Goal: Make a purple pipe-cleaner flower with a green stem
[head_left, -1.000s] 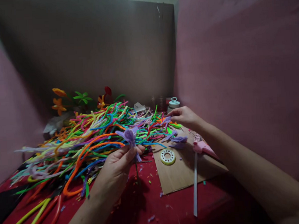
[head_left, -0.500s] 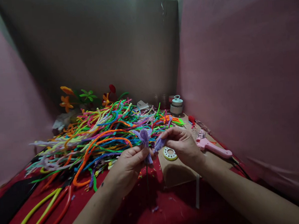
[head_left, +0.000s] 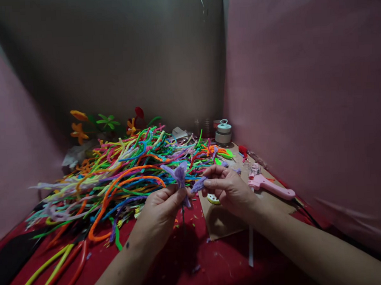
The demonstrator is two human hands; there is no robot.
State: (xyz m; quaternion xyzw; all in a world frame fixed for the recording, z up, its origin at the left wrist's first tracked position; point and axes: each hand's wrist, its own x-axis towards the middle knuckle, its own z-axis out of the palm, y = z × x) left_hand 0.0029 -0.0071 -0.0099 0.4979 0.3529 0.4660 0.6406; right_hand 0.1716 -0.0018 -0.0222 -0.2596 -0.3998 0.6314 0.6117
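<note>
Pinched between the thumb and fingers of my left hand (head_left: 163, 207) is a purple pipe-cleaner flower (head_left: 180, 173), held upright with its petals fanned out at the top. A thin dark stem (head_left: 183, 217) hangs below that hand. My right hand (head_left: 229, 185) grips a separate purple pipe-cleaner petal (head_left: 199, 184) by its right end. The petal's free left end points at the flower, close to my left fingertips; whether they touch I cannot tell. Below the right hand, a round white-and-yellow spool (head_left: 213, 198) is partly covered by it.
A large heap of coloured pipe cleaners (head_left: 128, 175) spreads behind and left. Scissors with yellow and red handles (head_left: 72, 263) lie front left. On the cardboard (head_left: 227, 225) at right rests a pink glue gun (head_left: 272, 187). A lidded jar (head_left: 223, 132) and finished flowers (head_left: 108, 121) stand at the back.
The right hand has turned, tilting its petal nearer to level beside the flower. The flower has turned slightly in my left hand, and the whole view has shifted a little.
</note>
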